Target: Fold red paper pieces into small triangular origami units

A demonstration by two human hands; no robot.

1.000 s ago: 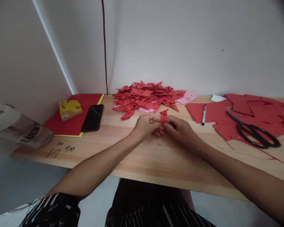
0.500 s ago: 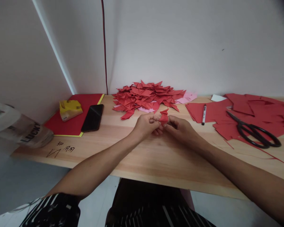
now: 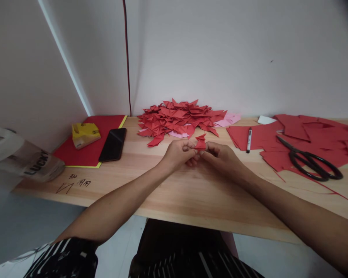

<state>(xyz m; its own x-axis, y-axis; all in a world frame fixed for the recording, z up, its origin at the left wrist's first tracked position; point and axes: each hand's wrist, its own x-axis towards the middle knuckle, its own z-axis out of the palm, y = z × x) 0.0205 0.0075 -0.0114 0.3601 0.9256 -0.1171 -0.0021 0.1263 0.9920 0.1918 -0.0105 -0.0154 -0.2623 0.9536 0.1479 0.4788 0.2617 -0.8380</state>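
A small folded piece of red paper (image 3: 200,143) is held between my two hands above the middle of the table. My left hand (image 3: 181,153) pinches its left side, thumb and fingers closed. On the right side, my right hand (image 3: 217,152) grips it the same way, thumb in front. The paper's lower edge is partly covered by my fingertips. Just behind my hands lies a heap of folded red paper pieces (image 3: 178,116), with some pink paper (image 3: 228,119) among and beside them.
To the right, red paper sheets (image 3: 292,127) carry a marker (image 3: 249,139) and black-handled scissors (image 3: 310,160). On the left are a black phone (image 3: 113,144), a yellow packet (image 3: 86,135) on a red sheet (image 3: 81,156), and a clear bottle (image 3: 37,164). A wall closes off the back.
Both hands keep their hold on the folded red paper in nearly the same place. The paper's upper part looks slightly changed in shape; the whole view has shifted a little.
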